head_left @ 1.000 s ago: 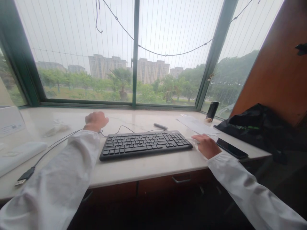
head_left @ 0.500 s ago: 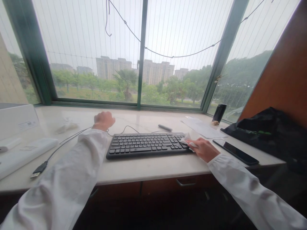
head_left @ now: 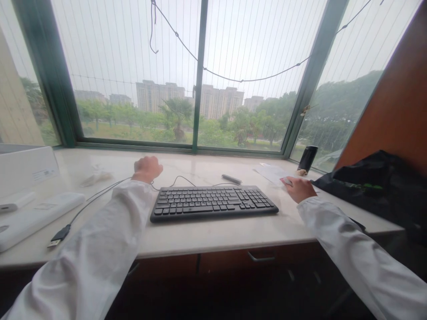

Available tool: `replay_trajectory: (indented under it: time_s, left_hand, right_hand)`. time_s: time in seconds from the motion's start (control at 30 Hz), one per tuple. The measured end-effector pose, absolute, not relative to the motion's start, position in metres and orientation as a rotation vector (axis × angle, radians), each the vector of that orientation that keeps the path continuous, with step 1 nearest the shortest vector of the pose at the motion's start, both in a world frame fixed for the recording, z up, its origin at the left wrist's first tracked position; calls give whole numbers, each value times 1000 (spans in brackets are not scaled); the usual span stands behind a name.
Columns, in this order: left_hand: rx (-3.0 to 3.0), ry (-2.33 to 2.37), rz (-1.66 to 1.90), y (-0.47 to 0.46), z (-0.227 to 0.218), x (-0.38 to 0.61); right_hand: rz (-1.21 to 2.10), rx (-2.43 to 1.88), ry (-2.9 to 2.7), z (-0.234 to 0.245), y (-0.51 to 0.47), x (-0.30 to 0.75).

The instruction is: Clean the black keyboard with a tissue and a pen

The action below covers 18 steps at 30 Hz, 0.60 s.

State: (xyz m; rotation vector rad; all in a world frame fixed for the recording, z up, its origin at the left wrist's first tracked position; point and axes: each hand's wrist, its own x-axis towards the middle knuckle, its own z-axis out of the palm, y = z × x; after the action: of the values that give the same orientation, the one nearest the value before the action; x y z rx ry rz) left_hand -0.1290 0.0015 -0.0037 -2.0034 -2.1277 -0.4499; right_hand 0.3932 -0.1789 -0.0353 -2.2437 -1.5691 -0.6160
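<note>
A black keyboard (head_left: pixel 213 202) lies flat on the white tabletop in front of me. My left hand (head_left: pixel 147 169) is closed in a fist, resting beyond the keyboard's left end; no object shows in it. The keyboard's cable (head_left: pixel 100 194) runs by its wrist and ends in a USB plug (head_left: pixel 59 235). Off the keyboard's right end, my right hand (head_left: pixel 299 189) is closed, with a bit of white tissue (head_left: pixel 287 181) between thumb and fingers. That hand is over the near edge of a white paper sheet (head_left: pixel 270 172). Most of the tissue is hidden or blends with the paper.
A slim grey stick-like object (head_left: pixel 231 179) lies behind the keyboard. At right stand a black cylinder (head_left: pixel 307 159) and a black bag (head_left: pixel 370 186); a phone (head_left: pixel 358 223) is mostly under my right sleeve. A white box (head_left: pixel 30 166) and a white power strip (head_left: pixel 43 218) occupy the left.
My right hand has left the keyboard's number keys and moved right and away from me with the tissue, over the paper. My left hand stays in place. The view has shifted slightly.
</note>
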Motion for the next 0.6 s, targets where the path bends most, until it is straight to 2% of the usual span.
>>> replay_trajectory:
  time_s: [0.23, 0.6]
  left_hand:
    - [-2012, -2139, -410, 2, -5, -130]
    - [-1979, -2150, -305, 6, -8, -128]
  right_hand:
    - [-456, -2234, -1570, -38, -130, 372]
    - [-388, -2198, -1583, -30, -70, 335]
